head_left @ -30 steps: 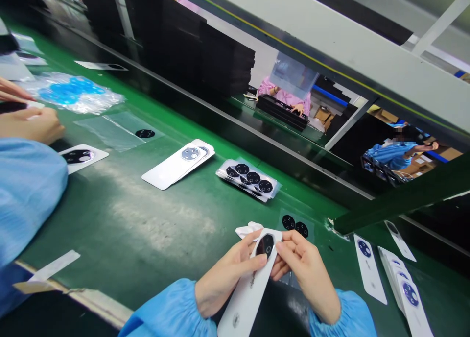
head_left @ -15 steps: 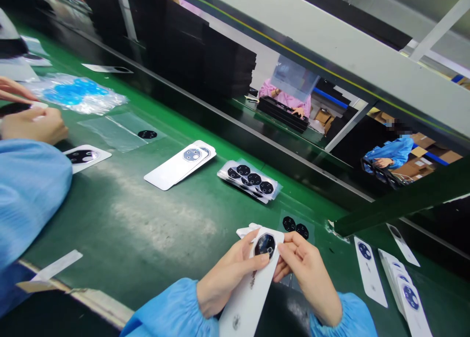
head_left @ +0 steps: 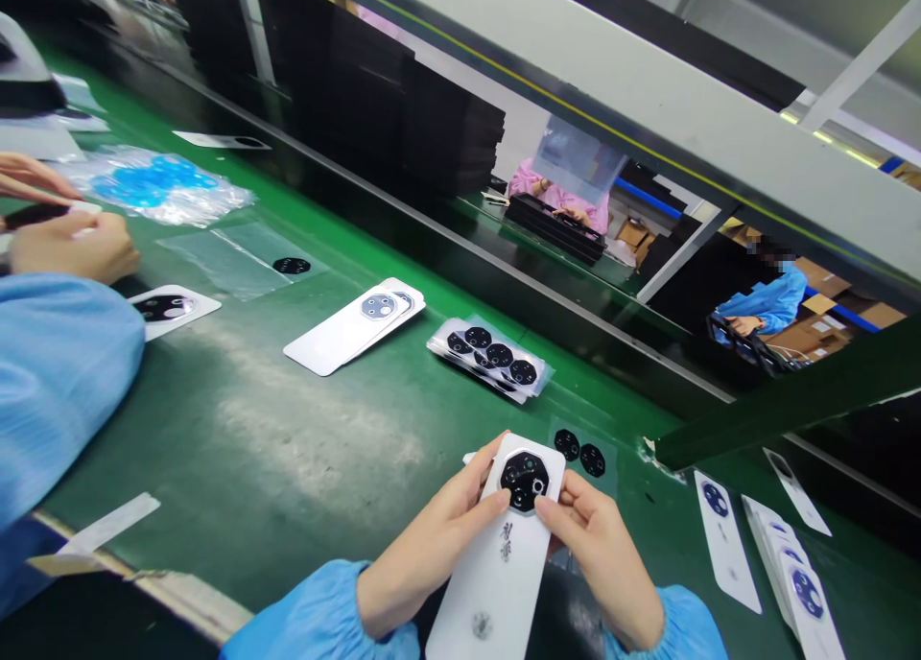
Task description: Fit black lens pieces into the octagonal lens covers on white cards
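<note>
A long white panel [head_left: 496,578] with dark printed characters is held up at the lower middle, a black octagonal camera piece [head_left: 524,483] at its top. My left hand [head_left: 446,530] grips its left edge, thumb beside the black piece. On the other edge my right hand [head_left: 594,545] is closed, its thumb at the piece's lower right. Just behind lies a clear sheet with two black round pieces [head_left: 579,452]. A pack of black round pieces [head_left: 493,356] and some white panels [head_left: 345,326] rest farther back.
At the left, a co-worker's hands [head_left: 76,233] hold a dark item near a clear bag with blue pieces [head_left: 162,182]. More white panels [head_left: 795,574] lie at the right, below a slanted green post [head_left: 791,391]. People sit beyond the bench.
The held panel has tilted to face the camera more, showing its characters clearly. My right thumb has moved from the panel's upper right edge down to the black piece's lower right.
</note>
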### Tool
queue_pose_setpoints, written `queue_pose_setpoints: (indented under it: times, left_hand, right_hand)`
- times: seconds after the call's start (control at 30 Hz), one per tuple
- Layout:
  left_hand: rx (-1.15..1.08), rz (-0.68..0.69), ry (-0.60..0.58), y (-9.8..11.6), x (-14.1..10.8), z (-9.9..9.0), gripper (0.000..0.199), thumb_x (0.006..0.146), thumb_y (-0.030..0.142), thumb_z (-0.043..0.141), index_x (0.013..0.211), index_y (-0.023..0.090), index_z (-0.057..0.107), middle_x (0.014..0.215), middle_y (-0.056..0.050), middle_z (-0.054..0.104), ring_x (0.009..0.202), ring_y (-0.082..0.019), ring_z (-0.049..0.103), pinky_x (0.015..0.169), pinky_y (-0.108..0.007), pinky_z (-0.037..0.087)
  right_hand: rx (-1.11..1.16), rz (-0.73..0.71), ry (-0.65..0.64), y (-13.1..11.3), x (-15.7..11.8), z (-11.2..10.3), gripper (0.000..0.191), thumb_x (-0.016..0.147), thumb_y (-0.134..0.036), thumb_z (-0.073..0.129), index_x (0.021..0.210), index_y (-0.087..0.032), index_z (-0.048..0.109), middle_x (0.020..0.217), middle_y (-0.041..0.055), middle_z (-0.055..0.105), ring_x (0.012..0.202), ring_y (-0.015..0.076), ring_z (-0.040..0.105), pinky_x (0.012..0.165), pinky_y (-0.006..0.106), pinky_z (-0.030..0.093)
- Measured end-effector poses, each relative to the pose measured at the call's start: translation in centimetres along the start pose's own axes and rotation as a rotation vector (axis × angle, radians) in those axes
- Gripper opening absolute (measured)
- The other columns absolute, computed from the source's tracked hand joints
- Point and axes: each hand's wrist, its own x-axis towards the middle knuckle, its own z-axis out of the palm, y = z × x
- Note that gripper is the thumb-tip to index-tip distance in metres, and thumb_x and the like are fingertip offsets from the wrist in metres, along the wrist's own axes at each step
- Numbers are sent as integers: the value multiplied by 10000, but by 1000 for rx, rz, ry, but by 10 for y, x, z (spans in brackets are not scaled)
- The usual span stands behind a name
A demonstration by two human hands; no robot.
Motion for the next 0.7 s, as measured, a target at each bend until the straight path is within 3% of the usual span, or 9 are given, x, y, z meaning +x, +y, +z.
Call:
queue_pose_setpoints:
  times: [0.13, 0.47, 0.7]
  left_hand:
    - [32, 33, -34, 2, -2, -2, 622, 792, 327, 652, 1341, 210, 386, 1194, -80, 599, 972, -234, 607, 795, -316, 479]
    - [49, 92, -51, 5, -2, 0, 500, 779, 282, 655, 1233, 166, 481, 1066, -63, 637, 953, -213, 593, 771, -281, 464]
    - [66, 124, -43, 0, 1, -3, 468, 763, 312, 668, 1169, 153, 496, 992, -48, 640, 816, -165, 592, 688, -253, 464]
  right_hand:
    - [-3, -9, -23, 0, -1, -2, 343, 782, -502, 653, 855, -169, 615, 715, 10, 647, 615, 137, 587, 544, 228, 452]
    - [-14, 5, -53, 0, 1, -5, 347, 798, -501, 637, 896, -169, 626, 711, 0, 625, 624, 134, 578, 580, 238, 462]
    - [-10, 3, -42, 4, 1, -4, 337, 796, -503, 637, 864, -173, 626, 697, -6, 606, 625, 126, 562, 576, 228, 443]
